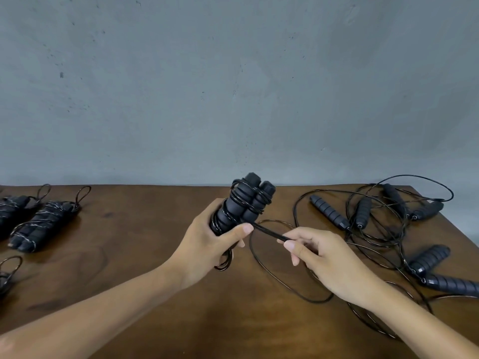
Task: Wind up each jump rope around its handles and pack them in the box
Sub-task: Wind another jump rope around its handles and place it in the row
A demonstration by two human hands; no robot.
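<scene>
Left hand clenched around the lower end of a pair of handles, held side by side and tilted up and away over the desk; thumb pressed across the front, near the bottom coils. Several turns of black cord already wrapped round the pair, above the gripping fingers, with a few loose loops hanging just below the palm. Right hand, just to the right of the left and slightly lower, pinching a taut stretch of that cord between thumb and forefinger; remaining fingers curled in. Cord running straight from the left thumb to the right fingertips, then trailing down under the right hand in a wide loop on the desk.

Beyond and to the right of the right hand: a tangle of unwound ropes, with loose handles scattered among the loops. Well to the left of the left hand: wound bundles lying flat, small cord loops sticking out at their far ends. Grey wall behind the desk.
</scene>
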